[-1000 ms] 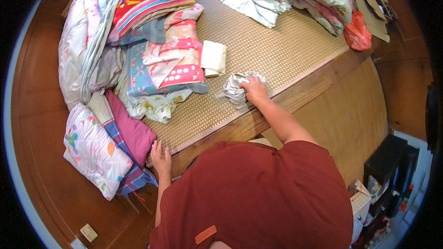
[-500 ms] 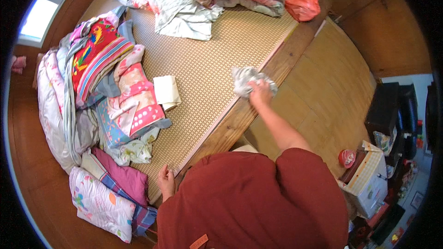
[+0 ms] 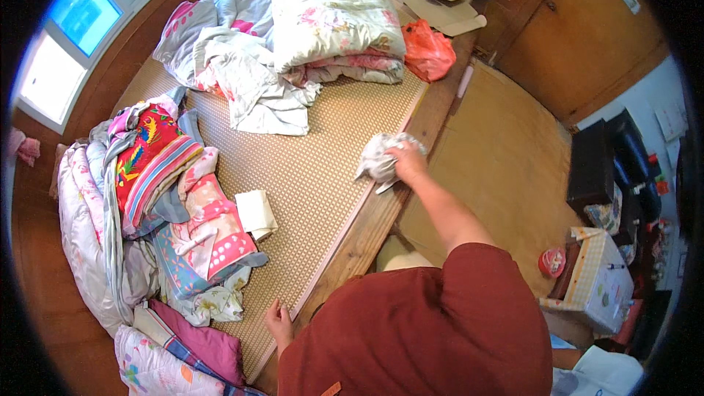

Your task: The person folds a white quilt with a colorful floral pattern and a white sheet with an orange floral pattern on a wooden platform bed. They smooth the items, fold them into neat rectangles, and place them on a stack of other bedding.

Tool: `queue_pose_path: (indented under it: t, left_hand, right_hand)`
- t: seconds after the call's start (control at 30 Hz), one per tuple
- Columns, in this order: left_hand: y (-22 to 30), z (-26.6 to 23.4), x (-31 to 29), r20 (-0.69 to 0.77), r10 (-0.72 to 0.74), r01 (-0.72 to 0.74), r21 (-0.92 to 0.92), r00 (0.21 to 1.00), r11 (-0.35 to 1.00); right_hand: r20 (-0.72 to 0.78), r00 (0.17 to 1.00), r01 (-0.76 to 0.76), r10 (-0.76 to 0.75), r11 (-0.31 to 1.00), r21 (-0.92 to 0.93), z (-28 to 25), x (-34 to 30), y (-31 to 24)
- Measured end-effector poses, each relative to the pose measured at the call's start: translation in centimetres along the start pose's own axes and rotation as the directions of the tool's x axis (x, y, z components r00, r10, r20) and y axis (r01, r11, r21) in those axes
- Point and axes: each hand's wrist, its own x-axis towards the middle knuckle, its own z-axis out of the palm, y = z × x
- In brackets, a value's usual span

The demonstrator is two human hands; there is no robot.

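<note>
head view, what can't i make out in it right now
- Cloth: the part under the right hand, hidden by that hand.
- Left forearm: hidden by the shirt; the left hand shows.
- Red bag: contents, hidden by its crumpled plastic.
- Pink-and-white bundle: its near end, cut off by the lower edge.
- Small items at far right: too small and blurred.

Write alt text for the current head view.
A person's right hand holds a crumpled pale cloth at the edge of a woven mat. The left hand is by the mat's nearer end; folded bedding lies at left, a floral quilt beyond.
</note>
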Motion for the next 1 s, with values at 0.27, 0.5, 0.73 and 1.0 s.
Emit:
queue_pose_path:
  t: [0.27, 0.5, 0.73, 1.0]
  left_hand:
    - [6.0, 7.7, -1.3, -0.111, -0.281, 0.275, -0.064, 0.953, 0.959]
    - [11.6, 14.5, -1.8, -0.010, -0.293, 0.289, -0.150, 0.956, 0.946]
    - [17.6, 16.6, -1.5, 0.050, -0.440, 0.443, -0.137, 0.897, 0.886]
    - [18.6, 17.3, -0.9, -0.085, -0.355, 0.355, -0.014, 0.931, 0.935]
  right_hand:
    - [-0.116, 0.979, -0.171, 0.169, 0.985, -0.008, -3.7, 13.2, 10.6]
    - [-0.052, 0.989, -0.139, 0.138, 0.990, -0.032, -0.9, 19.7, 17.9]
    - [0.172, 0.975, -0.137, 0.139, 0.990, -0.027, -0.9, 21.5, 18.8]
    - [0.400, 0.913, -0.008, 0.085, 0.982, -0.189, -5.1, 26.3, 16.5]
